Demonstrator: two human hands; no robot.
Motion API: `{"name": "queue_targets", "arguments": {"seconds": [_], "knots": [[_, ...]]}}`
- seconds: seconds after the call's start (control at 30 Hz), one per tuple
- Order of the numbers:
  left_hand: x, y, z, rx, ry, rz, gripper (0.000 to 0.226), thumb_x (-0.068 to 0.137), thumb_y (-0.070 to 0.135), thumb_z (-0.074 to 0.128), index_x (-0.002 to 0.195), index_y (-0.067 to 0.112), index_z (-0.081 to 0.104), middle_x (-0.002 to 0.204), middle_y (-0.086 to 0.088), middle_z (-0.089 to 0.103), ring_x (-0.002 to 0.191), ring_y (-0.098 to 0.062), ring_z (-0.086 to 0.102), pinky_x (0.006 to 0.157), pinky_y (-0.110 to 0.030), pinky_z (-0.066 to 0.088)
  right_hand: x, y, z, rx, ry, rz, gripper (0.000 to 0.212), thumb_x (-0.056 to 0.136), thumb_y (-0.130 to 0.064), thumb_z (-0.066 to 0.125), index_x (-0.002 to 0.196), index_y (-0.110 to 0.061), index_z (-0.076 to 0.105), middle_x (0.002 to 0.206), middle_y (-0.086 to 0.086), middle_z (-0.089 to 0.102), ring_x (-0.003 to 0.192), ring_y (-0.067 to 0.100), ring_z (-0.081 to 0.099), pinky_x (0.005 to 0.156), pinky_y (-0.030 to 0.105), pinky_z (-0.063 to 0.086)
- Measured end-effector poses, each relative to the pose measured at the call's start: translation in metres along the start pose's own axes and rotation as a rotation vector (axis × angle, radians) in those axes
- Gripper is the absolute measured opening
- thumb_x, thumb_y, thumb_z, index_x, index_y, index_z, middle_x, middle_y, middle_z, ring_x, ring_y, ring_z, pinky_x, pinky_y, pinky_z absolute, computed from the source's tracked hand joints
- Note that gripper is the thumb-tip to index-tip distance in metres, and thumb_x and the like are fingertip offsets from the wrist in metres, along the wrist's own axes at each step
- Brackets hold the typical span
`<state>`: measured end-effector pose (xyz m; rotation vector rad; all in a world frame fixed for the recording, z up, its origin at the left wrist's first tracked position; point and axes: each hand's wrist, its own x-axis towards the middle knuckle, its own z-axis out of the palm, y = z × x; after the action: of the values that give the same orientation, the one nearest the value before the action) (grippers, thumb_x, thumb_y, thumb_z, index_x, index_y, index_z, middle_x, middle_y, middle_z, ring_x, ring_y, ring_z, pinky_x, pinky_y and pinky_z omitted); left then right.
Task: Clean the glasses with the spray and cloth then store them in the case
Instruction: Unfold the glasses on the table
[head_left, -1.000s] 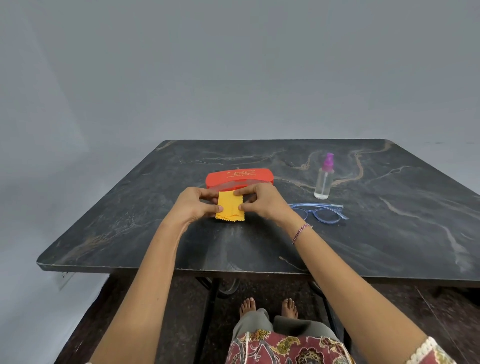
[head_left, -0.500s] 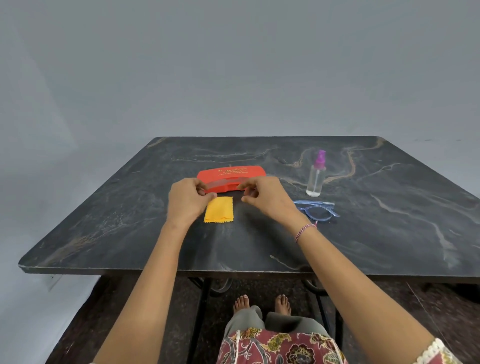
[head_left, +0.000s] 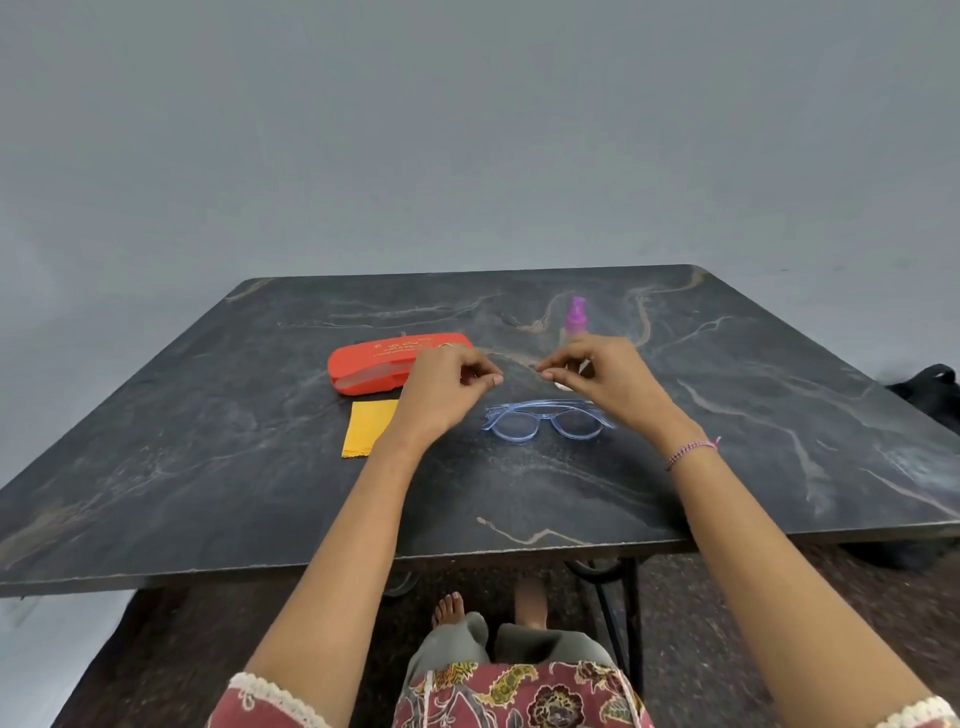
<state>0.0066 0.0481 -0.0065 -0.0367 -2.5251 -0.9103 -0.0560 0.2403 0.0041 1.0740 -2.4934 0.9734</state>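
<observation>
Both hands hover with loosely curled, empty grips: left hand (head_left: 447, 384), right hand (head_left: 602, 379). Beneath them the translucent blue glasses (head_left: 545, 422) lie folded, long axis parallel to the near edge of the dark veined surface (head_left: 519, 493). Leftward, the flat yellow cloth (head_left: 366, 427) and glossy red case (head_left: 384, 361); the spray bottle (head_left: 575, 317) stands farther back. Grey wall behind.

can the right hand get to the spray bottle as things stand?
Probably yes. The right hand hovers empty directly in front of the spray bottle, hiding its lower body. Nothing lies between them; the glasses sit nearer the person.
</observation>
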Motion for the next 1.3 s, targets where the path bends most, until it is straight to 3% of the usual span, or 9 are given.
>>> {"name": "queue_targets", "arguments": {"seconds": [0.23, 0.33, 0.4, 0.63, 0.77, 0.93, 1.03, 1.2, 1.3], "knots": [[-0.009, -0.007, -0.002, 0.031, -0.107, 0.006, 0.008, 0.080, 0.017, 0.072, 0.087, 0.017, 0.076, 0.078, 0.008, 0.063, 0.063, -0.001, 0.049, 0.059, -0.006, 0.035, -0.011, 0.022, -0.004, -0.067, -0.072, 0.006, 0.010, 0.078, -0.016, 0.075, 0.087, -0.012, 0.076, 0.075, -0.004, 0.059, 0.064, 0.004, 0.051, 0.062, 0.005, 0.039], [-0.010, -0.008, -0.001, 0.009, -0.131, -0.010, 0.008, 0.080, 0.016, 0.072, 0.087, 0.016, 0.076, 0.087, 0.000, 0.069, 0.073, -0.004, 0.057, 0.061, -0.008, 0.042, -0.011, 0.021, -0.004, -0.065, -0.089, -0.008, 0.011, 0.078, -0.016, 0.074, 0.088, -0.013, 0.076, 0.077, -0.004, 0.059, 0.067, 0.007, 0.052, 0.064, 0.006, 0.040], [-0.011, -0.008, -0.001, -0.027, -0.148, -0.035, 0.008, 0.081, 0.015, 0.072, 0.087, 0.014, 0.076, 0.086, -0.002, 0.069, 0.064, -0.007, 0.061, 0.056, -0.011, 0.047, -0.012, 0.021, -0.004, -0.062, -0.099, -0.012, 0.012, 0.078, -0.015, 0.074, 0.089, -0.013, 0.076, 0.077, -0.005, 0.058, 0.066, 0.005, 0.051, 0.064, 0.006, 0.039], [-0.013, -0.004, -0.001, -0.055, -0.183, -0.059, 0.015, 0.083, 0.013, 0.069, 0.096, 0.009, 0.074, 0.091, -0.004, 0.068, 0.061, 0.013, 0.057, 0.053, -0.011, 0.049, -0.012, 0.022, -0.001, -0.098, -0.127, -0.032, 0.015, 0.076, -0.015, 0.075, 0.090, -0.010, 0.075, 0.072, -0.015, 0.050, 0.062, 0.000, 0.047, 0.064, 0.004, 0.037], [-0.014, -0.003, -0.002, -0.071, -0.182, -0.072, 0.014, 0.083, 0.012, 0.068, 0.096, 0.008, 0.074, 0.089, -0.002, 0.067, 0.096, -0.012, 0.064, 0.051, -0.010, 0.048, -0.013, 0.023, -0.001, -0.075, -0.100, -0.031, 0.013, 0.076, -0.017, 0.076, 0.087, -0.011, 0.076, 0.072, -0.011, 0.053, 0.062, 0.002, 0.048, 0.063, 0.005, 0.038], [-0.012, -0.005, -0.002, -0.038, -0.187, -0.076, 0.013, 0.084, 0.012, 0.068, 0.095, 0.010, 0.074, 0.089, -0.003, 0.071, 0.061, -0.005, 0.059, 0.054, -0.010, 0.048, -0.014, 0.025, -0.001, 0.022, -0.042, 0.016, 0.008, 0.075, -0.018, 0.077, 0.083, -0.017, 0.075, 0.073, -0.005, 0.059, 0.068, 0.015, 0.052, 0.062, 0.013, 0.040], [-0.013, -0.006, -0.001, -0.033, -0.175, -0.080, 0.013, 0.084, 0.016, 0.069, 0.095, 0.012, 0.074, 0.083, 0.001, 0.069, 0.054, -0.004, 0.056, 0.053, -0.008, 0.044, -0.013, 0.025, -0.001, 0.074, -0.030, 0.060, 0.008, 0.077, -0.019, 0.075, 0.084, -0.016, 0.075, 0.073, -0.006, 0.058, 0.070, 0.015, 0.055, 0.067, 0.022, 0.044], [-0.014, -0.007, 0.001, 0.096, -0.143, 0.002, 0.012, 0.084, 0.019, 0.068, 0.094, 0.016, 0.075, 0.084, 0.004, 0.066, 0.085, -0.003, 0.054, 0.072, -0.015, 0.038, -0.014, 0.026, -0.002, 0.189, 0.049, 0.123, 0.006, 0.078, -0.017, 0.074, 0.084, -0.015, 0.073, 0.079, -0.013, 0.064, 0.074, 0.006, 0.058, 0.068, 0.008, 0.043], [-0.016, -0.007, 0.002, 0.185, -0.118, 0.033, 0.011, 0.083, 0.025, 0.068, 0.092, 0.022, 0.074, 0.087, 0.004, 0.066, 0.081, -0.009, 0.059, 0.073, -0.027, 0.048, -0.014, 0.024, -0.004, 0.294, 0.102, 0.172, 0.007, 0.080, -0.016, 0.071, 0.086, -0.012, 0.071, 0.077, -0.013, 0.065, 0.067, -0.004, 0.058, 0.068, 0.007, 0.044]]}}
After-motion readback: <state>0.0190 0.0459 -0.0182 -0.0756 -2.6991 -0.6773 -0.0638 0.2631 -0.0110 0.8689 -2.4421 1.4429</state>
